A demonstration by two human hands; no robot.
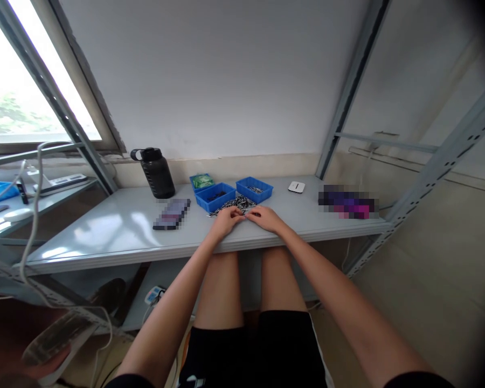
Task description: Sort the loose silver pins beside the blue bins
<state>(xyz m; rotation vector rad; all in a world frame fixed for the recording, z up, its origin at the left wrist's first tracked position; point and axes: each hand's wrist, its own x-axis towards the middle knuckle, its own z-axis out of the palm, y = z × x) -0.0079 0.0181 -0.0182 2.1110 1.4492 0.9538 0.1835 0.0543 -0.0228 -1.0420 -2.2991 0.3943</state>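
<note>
A heap of small dark and silvery metal pieces, which look like screws (242,202), lies on the grey table in front of me. At its near left edge is my left hand (227,221), its fingers curled in a pinch. My right hand (265,217) faces it from the other side, thumb and fingertips pressed together. The fingertips of both hands almost meet over the tabletop, and whatever they pinch is too small to make out. Just behind the heap stand a blue bin (215,205) with dark small parts and another blue bin (262,196) with silvery ones.
Behind the left bin sits a smaller blue box (194,183) with a green packet. A black bottle (158,175) and a blurred phone-like object (172,214) are to the left. Rightward lie a white square object (296,187) and a blurred purple item (347,202). Metal posts frame the table (117,237).
</note>
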